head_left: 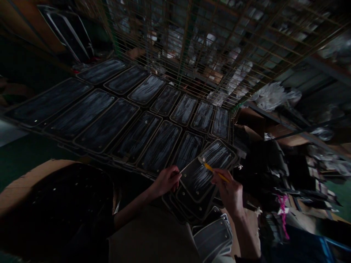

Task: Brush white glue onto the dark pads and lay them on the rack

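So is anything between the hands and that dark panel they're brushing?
Nothing visible. The left hand touches the edge of the dark rounded rectangular panel streaked with white, and the right hand holds a yellow-handled brush with its tip on the panel.

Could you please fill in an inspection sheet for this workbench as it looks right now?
Surface: dim work surface, mostly covered by laid-out panels.
Job's things: dark rounded-rectangle panel with whitish streaks on top of a stack of similar panels; thin yellow-handled brush with its tip on the panel.
Clutter: rows of streaked dark panels spread side by side; grey panels piled near the wrist; a heap of dark scraps with a pink strip.
Grippers: left hand steadies the panel's edge; right hand holds the brush.
Cables: nothing seen.
Surroundings: wire-mesh rack behind; brown cardboard box to the right.
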`<state>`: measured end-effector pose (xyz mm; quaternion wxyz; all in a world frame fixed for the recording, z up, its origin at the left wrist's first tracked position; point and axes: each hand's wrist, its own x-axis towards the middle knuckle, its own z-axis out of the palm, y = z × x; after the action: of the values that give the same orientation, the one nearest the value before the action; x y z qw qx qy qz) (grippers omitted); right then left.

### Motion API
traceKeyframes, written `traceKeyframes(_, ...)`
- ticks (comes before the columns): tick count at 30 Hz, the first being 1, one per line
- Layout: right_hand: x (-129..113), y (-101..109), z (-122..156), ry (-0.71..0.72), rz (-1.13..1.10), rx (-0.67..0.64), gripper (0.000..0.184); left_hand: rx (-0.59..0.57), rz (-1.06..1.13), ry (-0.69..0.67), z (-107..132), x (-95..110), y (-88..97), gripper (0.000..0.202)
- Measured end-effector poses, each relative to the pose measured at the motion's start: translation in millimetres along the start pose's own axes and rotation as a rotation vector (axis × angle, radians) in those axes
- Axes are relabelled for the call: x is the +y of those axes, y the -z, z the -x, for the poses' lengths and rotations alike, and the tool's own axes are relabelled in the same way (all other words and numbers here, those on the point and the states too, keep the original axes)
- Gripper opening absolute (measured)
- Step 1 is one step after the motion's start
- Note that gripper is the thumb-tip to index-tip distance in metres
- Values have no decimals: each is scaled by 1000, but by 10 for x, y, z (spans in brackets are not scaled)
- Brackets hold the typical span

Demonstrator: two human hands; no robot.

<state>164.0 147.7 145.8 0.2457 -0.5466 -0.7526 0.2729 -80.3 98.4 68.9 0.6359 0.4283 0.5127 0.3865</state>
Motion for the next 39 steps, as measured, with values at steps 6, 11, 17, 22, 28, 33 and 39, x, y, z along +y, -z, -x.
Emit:
traceKeyframes(6, -109, 76, -41, -88, -99, 171, 23, -1, -29, -9, 1, -35, 22, 23)
traceKeyframes(11, -81, -139, 86, -50, -2, 145, 20, -35, -30, -23, 5, -45, 43, 24)
traceKeyframes(17, -442, -422, 760, -52, -86, 22, 17, -22, -41, 49, -25, -74, 23, 20)
traceKeyframes(22, -495, -349, 1028, -218, -126, 91, 19, -24, -34, 25, -19, -49, 17, 20)
traceKeyframes(28, -132, 11, 807, -237, -40, 398, 24, -50, -47, -33, -13, -96, 27, 23)
traceKeyframes(33, 256, 179, 273, -182, 37, 586, 32, -58, -38, -61, 3, -99, 18, 27)
traceKeyframes(39, 339, 138, 192, -41, 208, 406, 26, -8, -43, -22, 53, -29, -31, 28)
